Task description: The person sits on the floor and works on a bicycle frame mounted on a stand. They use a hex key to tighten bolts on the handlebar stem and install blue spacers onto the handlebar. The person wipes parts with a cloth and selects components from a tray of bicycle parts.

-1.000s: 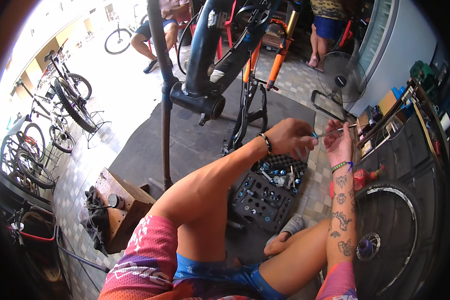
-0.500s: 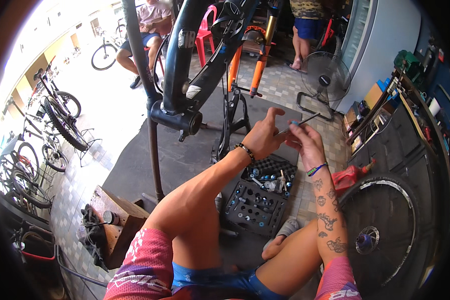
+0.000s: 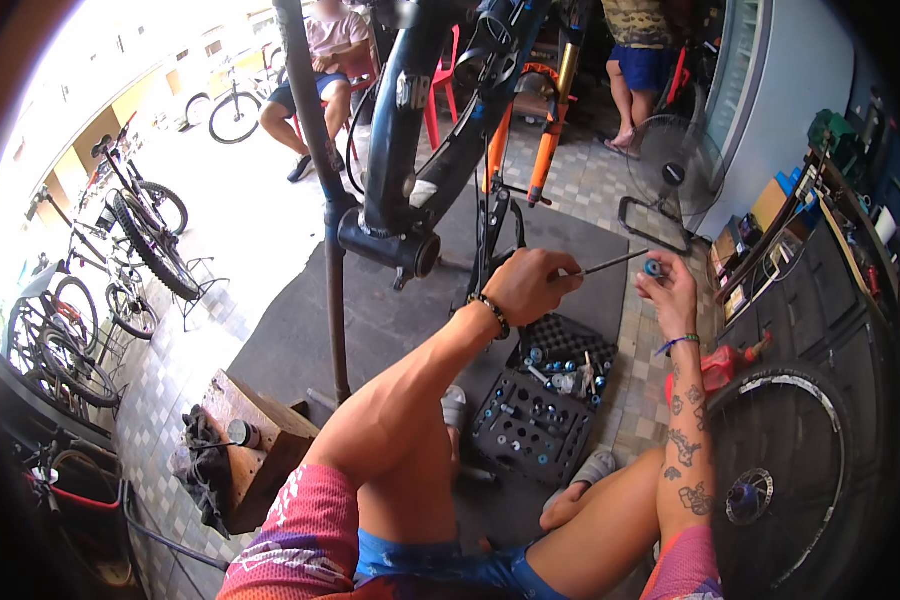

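Note:
My left hand is closed around one end of a thin metal rod, which points off to the right. Between the fingertips of my right hand is a small blue ring-shaped part, close to the rod's far end. Whether rod and part touch, I cannot tell. Below my hands lies an open black tool case with foam slots, holding several small blue and metal pieces. A dark bicycle frame stands upright just left of my hands, its bottom tube end facing me.
An orange suspension fork stands behind the frame, near a black floor fan. At my right are a wheel and a red container. A wooden block sits at left. Two people are farther back; several bicycles line the left.
My right hand has moved right along the rod, away from my left hand, and the blue part now shows at its fingertips. The whole view has shifted slightly.

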Demonstrator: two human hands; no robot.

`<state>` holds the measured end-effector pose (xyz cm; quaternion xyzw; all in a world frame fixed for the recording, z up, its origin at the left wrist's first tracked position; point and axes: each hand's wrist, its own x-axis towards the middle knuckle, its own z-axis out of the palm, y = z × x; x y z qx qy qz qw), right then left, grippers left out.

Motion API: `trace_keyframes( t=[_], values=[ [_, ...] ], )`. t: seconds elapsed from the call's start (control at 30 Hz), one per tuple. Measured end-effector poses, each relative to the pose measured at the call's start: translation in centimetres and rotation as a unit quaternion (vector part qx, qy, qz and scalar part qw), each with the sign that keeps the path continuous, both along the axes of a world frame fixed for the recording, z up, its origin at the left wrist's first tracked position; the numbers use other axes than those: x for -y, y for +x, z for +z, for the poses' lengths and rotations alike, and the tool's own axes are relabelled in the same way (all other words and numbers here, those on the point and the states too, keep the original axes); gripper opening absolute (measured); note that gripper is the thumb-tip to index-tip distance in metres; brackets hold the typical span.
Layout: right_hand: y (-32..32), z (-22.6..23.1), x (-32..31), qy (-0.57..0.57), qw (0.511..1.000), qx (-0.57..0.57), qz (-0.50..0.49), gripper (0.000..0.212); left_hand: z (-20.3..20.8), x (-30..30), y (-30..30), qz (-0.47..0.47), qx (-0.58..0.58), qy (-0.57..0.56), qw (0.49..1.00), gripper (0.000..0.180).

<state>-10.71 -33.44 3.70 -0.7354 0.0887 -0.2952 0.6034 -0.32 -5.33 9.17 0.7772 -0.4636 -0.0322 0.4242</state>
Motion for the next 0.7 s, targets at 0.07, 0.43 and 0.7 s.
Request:
trace_keyframes(
  t=[0.07,0.43,0.7],
  values=[
    [0.6,-0.1,-1.7,-0.04,0.999,0.006,0.024,0.042,-0.5,-0.5,0.0,0.004,0.051,0.028,0.998,0.024],
    [4.5,-0.3,-12.0,-0.336,0.941,0.022,-0.016,0.039,-4.9,-17.6,-5.1,0.256,-0.148,-0.1,0.95,0.017],
    [9.9,-0.2,-14.9,-0.444,0.883,0.138,-0.062,0.046,-7.7,-16.6,3.5,0.374,-0.036,-0.022,0.927,0.024]
  ],
)
